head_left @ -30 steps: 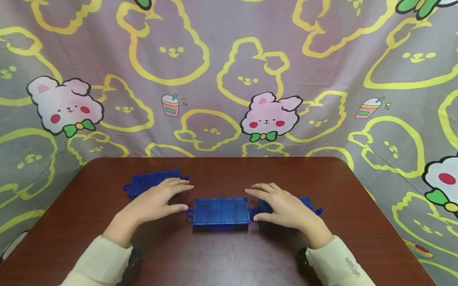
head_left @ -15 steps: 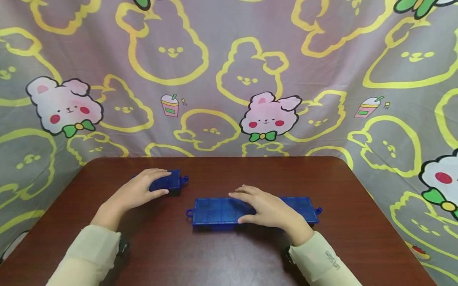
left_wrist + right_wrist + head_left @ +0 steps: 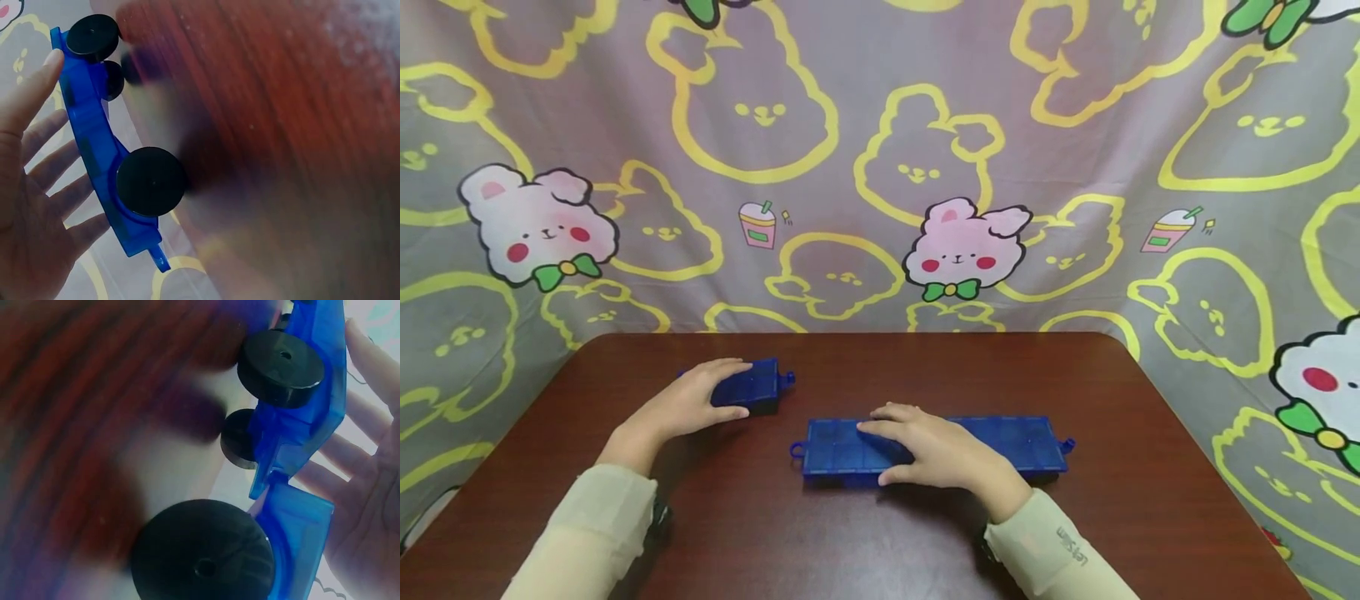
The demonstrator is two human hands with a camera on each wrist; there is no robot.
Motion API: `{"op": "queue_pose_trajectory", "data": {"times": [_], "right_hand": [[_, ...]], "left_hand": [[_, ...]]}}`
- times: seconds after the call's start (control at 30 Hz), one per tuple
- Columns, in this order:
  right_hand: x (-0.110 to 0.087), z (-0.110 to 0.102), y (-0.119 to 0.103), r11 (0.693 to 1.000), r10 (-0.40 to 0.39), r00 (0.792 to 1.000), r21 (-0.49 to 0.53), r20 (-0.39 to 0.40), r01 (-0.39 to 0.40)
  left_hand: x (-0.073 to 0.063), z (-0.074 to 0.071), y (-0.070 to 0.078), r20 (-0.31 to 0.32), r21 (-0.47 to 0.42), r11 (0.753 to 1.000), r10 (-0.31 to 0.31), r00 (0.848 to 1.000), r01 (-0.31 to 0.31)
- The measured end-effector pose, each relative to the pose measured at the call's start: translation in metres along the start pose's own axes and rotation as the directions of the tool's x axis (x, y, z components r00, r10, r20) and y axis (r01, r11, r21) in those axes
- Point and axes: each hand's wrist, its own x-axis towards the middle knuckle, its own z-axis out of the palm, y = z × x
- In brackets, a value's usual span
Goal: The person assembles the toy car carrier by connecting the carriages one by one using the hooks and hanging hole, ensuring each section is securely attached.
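Note:
My left hand [image 3: 685, 404] straddles a blue toy wagon [image 3: 758, 385] at the back left, pinching its sides. In the left wrist view, the thumb [image 3: 44, 81] lies against the wagon's near side and the fingers reach behind it; black wheels [image 3: 152, 181] show below. Two more blue wagons stand hooked end to end in the middle. Over the left one of these [image 3: 831, 446] spreads my right hand [image 3: 943, 454], thumb at the near edge, fingers toward the far edge. The right wrist view shows the coupling [image 3: 275, 479] between them, with the palm beside it.
The right-hand wagon [image 3: 1015, 442] of the pair ends in a small hook [image 3: 1067, 446]. A ring [image 3: 797, 451] sticks out at the pair's left end. The brown table [image 3: 880, 542] meets a patterned curtain [image 3: 850, 192] at the back.
My left hand has moved left and back, from near the middle wagon onto the back-left one. My right hand has slid left over the linked pair. The wagons have stayed in place.

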Motion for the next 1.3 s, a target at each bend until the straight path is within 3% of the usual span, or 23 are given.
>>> {"op": "queue_pose_trajectory", "data": {"times": [0.2,0.53,0.9,1.3], "right_hand": [[0.001,0.003,-0.001,1.000,-0.013,1.000,-0.026,0.005,0.013],[-0.002,-0.003,-0.001,1.000,0.006,1.000,0.013,0.028,-0.006],[0.001,-0.008,0.000,1.000,0.000,0.998,0.013,0.068,-0.001],[0.000,-0.009,0.004,1.000,0.004,0.998,0.014,0.060,-0.004]], "left_hand": [[0.003,0.001,-0.006,0.021,-0.012,1.000,-0.018,1.000,0.018],[0.008,-0.001,-0.008,0.056,-0.019,0.998,-0.052,0.997,0.053],[0.007,-0.003,-0.009,0.057,-0.010,0.999,-0.038,0.998,0.039],[0.005,-0.007,0.000,0.054,0.020,1.000,-0.020,0.998,0.019]]}}
